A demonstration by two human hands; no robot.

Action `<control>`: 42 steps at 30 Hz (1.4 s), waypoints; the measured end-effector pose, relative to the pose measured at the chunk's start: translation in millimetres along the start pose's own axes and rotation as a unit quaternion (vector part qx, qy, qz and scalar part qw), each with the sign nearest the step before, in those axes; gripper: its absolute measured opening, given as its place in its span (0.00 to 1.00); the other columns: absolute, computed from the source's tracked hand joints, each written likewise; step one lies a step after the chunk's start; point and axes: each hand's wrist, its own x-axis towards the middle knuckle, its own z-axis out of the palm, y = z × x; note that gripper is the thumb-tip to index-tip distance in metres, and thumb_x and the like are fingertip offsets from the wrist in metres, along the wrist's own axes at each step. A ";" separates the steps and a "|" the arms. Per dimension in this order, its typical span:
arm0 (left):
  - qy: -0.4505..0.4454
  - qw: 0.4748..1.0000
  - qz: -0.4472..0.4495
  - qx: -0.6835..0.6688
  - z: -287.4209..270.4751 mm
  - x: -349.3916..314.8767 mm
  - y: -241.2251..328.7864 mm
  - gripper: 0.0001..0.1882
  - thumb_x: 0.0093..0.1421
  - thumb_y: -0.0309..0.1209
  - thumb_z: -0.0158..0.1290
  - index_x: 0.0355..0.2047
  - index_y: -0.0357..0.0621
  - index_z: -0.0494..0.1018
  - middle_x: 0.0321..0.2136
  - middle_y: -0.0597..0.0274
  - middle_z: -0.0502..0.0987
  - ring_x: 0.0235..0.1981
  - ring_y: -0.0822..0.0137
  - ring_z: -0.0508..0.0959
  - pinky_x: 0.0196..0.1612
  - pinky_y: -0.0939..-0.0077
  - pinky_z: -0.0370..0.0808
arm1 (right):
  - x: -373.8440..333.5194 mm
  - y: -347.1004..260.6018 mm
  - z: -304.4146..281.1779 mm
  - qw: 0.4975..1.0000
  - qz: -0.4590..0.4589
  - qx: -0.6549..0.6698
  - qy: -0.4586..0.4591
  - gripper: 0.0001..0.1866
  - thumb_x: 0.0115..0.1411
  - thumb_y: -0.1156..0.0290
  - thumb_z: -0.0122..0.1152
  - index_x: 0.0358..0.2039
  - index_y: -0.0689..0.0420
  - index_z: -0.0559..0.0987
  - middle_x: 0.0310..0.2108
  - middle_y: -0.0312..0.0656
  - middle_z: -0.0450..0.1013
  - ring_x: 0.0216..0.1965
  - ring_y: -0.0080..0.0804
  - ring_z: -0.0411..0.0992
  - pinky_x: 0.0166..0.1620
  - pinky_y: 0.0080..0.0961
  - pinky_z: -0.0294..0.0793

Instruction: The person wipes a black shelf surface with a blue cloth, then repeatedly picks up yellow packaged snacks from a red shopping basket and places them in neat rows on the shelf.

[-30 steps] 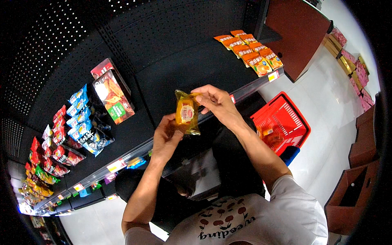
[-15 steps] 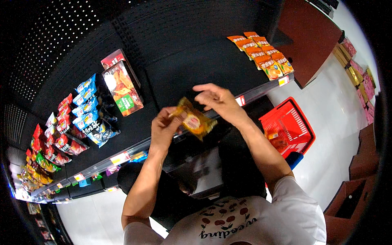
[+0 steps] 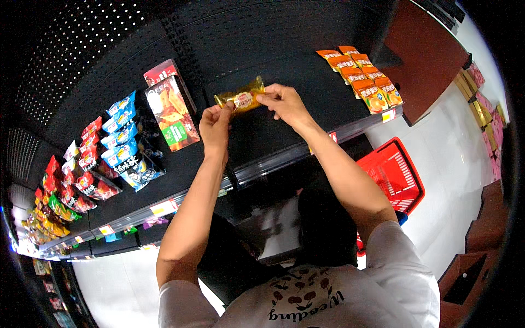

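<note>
One black shelf (image 3: 268,136), one gold packet (image 3: 240,100) held above it.
One red basket (image 3: 384,168) shows past the shelf's front edge (image 3: 273,165); between two boxes (image 3: 170,112) at left and eight visible orange packets (image 3: 367,94) at right runs a wide stretch of shelf. My left grip (image 3: 214,128) and right grip (image 3: 287,106) pinch the gold packet by its two ends.

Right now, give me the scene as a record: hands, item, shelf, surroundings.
left hand: grips left end of gold packet
right hand: pinches its right end
packet position: over black shelf
shelf left: red bags, blue bags, two boxes
shelf right: orange packets
beyond shelf edge, right: red basket
</note>
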 end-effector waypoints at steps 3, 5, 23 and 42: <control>0.025 0.997 0.053 0.048 1.3 31.5 -21.2 0.12 0.59 0.36 0.62 0.31 0.40 0.75 0.30 0.70 0.77 0.31 0.78 0.73 0.36 0.82 0.69 | 26.7 7.8 10.3 0.999 0.007 -0.031 0.038 0.19 0.58 0.61 0.66 0.42 0.63 0.79 0.31 0.43 0.77 0.28 0.25 0.75 0.27 0.24 0.75; 0.041 0.994 0.071 0.076 2.5 52.0 -35.0 0.11 0.60 0.32 0.60 0.34 0.35 0.75 0.29 0.66 0.77 0.31 0.77 0.74 0.37 0.82 0.70 | 44.9 21.3 17.5 0.996 -0.006 -0.061 0.064 0.19 0.56 0.62 0.68 0.43 0.62 0.80 0.31 0.44 0.78 0.30 0.28 0.76 0.32 0.26 0.76; 0.106 0.978 0.113 0.140 6.2 121.4 -72.0 0.15 0.59 0.18 0.48 0.47 0.32 0.73 0.40 0.53 0.79 0.41 0.66 0.78 0.47 0.76 0.73 | 145.9 76.1 78.2 0.990 -0.046 -0.010 0.132 0.10 0.55 0.76 0.61 0.39 0.59 0.80 0.37 0.47 0.79 0.41 0.40 0.78 0.46 0.32 0.76; 0.093 0.963 0.121 0.223 -7.8 147.4 -88.0 0.24 0.57 0.23 0.52 0.55 0.32 0.69 0.48 0.49 0.75 0.44 0.62 0.76 0.50 0.74 0.71 | 129.6 43.7 74.5 0.994 -0.018 -0.099 0.040 0.20 0.63 0.76 0.53 0.56 0.60 0.73 0.53 0.46 0.73 0.54 0.37 0.72 0.59 0.29 0.69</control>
